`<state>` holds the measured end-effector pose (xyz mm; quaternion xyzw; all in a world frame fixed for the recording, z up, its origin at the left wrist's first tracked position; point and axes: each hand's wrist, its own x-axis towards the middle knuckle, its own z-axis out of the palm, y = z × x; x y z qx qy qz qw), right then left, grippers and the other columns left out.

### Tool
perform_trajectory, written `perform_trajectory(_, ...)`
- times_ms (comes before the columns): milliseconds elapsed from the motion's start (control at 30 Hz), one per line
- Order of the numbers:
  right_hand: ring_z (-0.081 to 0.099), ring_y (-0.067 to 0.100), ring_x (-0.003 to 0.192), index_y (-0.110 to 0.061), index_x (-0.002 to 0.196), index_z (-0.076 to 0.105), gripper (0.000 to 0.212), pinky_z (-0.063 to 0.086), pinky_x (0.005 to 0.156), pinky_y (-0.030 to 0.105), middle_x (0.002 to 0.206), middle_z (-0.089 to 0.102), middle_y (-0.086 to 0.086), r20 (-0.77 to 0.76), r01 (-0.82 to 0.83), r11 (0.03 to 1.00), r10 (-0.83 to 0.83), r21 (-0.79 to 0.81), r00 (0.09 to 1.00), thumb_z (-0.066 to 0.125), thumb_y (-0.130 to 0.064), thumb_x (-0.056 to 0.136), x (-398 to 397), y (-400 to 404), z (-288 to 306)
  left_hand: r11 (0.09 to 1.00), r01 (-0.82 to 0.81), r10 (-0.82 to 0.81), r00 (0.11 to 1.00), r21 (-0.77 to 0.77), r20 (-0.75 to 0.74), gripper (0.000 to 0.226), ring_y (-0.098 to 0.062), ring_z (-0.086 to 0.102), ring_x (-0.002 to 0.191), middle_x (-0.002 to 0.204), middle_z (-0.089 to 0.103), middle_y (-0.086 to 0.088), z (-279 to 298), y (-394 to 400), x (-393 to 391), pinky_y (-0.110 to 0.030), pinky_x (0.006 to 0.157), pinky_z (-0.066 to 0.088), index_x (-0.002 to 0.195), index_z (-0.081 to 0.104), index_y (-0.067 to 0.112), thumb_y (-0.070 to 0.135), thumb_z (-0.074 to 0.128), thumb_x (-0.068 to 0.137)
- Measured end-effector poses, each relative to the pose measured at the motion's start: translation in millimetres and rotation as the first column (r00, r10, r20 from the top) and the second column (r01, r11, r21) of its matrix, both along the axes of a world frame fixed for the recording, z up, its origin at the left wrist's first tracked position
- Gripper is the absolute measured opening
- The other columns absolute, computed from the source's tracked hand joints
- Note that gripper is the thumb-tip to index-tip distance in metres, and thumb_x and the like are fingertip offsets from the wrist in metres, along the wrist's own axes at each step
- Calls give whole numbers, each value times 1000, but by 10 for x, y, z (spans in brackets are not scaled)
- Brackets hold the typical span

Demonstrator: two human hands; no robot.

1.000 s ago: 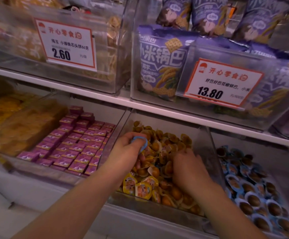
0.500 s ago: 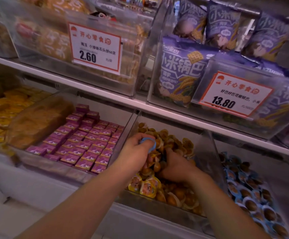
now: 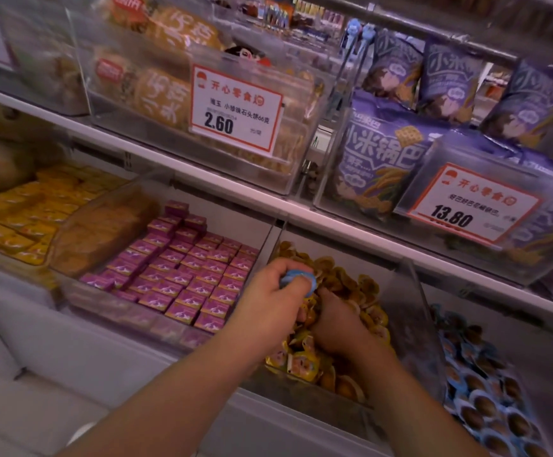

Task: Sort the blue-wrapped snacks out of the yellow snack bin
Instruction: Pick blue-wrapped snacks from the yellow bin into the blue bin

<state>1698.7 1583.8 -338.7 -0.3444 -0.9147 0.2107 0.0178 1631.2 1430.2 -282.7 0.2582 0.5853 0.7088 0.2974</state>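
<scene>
A clear bin (image 3: 410,311) on the lower shelf holds a heap of yellow-wrapped snacks (image 3: 344,282). My left hand (image 3: 273,301) hovers over the bin's left side and grips a blue-wrapped snack (image 3: 298,280) between thumb and fingers. My right hand (image 3: 336,324) is dug into the yellow heap just to the right, its fingers buried among the wrappers so what they hold is hidden.
A bin of blue-wrapped snacks (image 3: 486,390) lies to the right. Purple boxes (image 3: 182,272) fill the bin on the left, yellow packets (image 3: 21,216) further left. The upper shelf carries bins with price tags (image 3: 235,110) and purple bags (image 3: 380,156).
The view has swung left and up. My right hand has slid left and down, deeper into the yellow heap, close under my left hand, which keeps its hold on the blue snack.
</scene>
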Motion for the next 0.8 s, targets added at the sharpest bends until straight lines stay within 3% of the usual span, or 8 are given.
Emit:
perform_trajectory(133, 63, 15, 105, -27, 114, 61, 38, 48, 79, 24, 106, 66, -5, -47, -74, 988, 68, -133, 997, 72, -24, 78, -61, 44, 95, 999, 42, -42, 999, -22, -3, 16, -3, 55, 47, 83, 62, -2, -25, -9, 50, -14, 41, 39, 94, 67, 26, 15, 56, 96)
perform_trajectory(233, 63, 18, 105, -20, 113, 64, 34, 52, 94, 38, 110, 68, 3, -56, -127, 977, 119, -173, 991, 68, -15, 79, -108, 13, 80, 1000, 27, -27, 1000, -15, 9, 16, -5, 57, 48, 83, 63, -2, -35, 18, 39, -15, 41, 40, 94, 68, 27, 16, 56, 95)
perform_trajectory(367, 64, 21, 98, -16, 105, 66, 20, 51, 82, 32, 107, 69, 7, -71, 29, 995, -36, -98, 997, 64, -18, 86, -167, 11, -20, 999, -15, 18, 998, -49, 62, 17, -7, 56, 48, 78, 63, -3, -80, 71, 58, -18, 41, 39, 92, 68, 27, 16, 55, 95)
perform_trajectory(433, 67, 23, 93, -12, 100, 69, 15, 56, 79, 31, 100, 71, 10, -166, 147, 958, -192, -247, 967, 68, -13, 84, -163, 33, -26, 998, -51, 55, 993, -48, 103, 16, -8, 56, 49, 81, 63, -6, -112, 100, 72, -19, 40, 39, 92, 67, 26, 15, 55, 94)
perform_trajectory(533, 70, 23, 74, -6, 95, 72, 24, 56, 57, 24, 85, 72, 14, -244, 213, 699, -493, -683, 835, 82, -8, 73, -85, 49, 82, 991, -131, 133, 986, -27, 97, 18, -5, 57, 53, 85, 65, -4, -170, 123, 90, -17, 41, 40, 94, 67, 27, 14, 55, 94)
perform_trajectory(633, 70, 36, 83, 5, 108, 69, 28, 59, 62, 39, 100, 70, 25, -194, 23, 335, -598, -942, 777, 72, -7, 82, -18, 54, 251, 985, -171, 172, 981, -21, 84, 19, -4, 60, 66, 87, 65, 4, -217, 134, 128, -15, 48, 42, 91, 65, 39, 22, 56, 95)
perform_trajectory(700, 70, 32, 79, 3, 101, 69, 21, 59, 68, 39, 93, 71, 21, -204, -60, 253, -596, -966, 776, 65, -13, 88, 25, 99, 385, 982, -189, 190, 978, -24, 85, 19, -7, 61, 71, 88, 66, 10, -228, 148, 121, -20, 53, 44, 88, 66, 44, 28, 57, 94)
perform_trajectory(800, 66, 26, 68, 0, 78, 65, 18, 58, 65, 36, 77, 63, 16, -295, -196, 224, -624, -955, 724, 65, -17, 82, 127, 168, 587, 983, -183, 184, 976, -24, 114, 10, -11, 62, 69, 90, 67, 6, -202, 153, 90, -25, 52, 44, 86, 67, 44, 44, 59, 80)
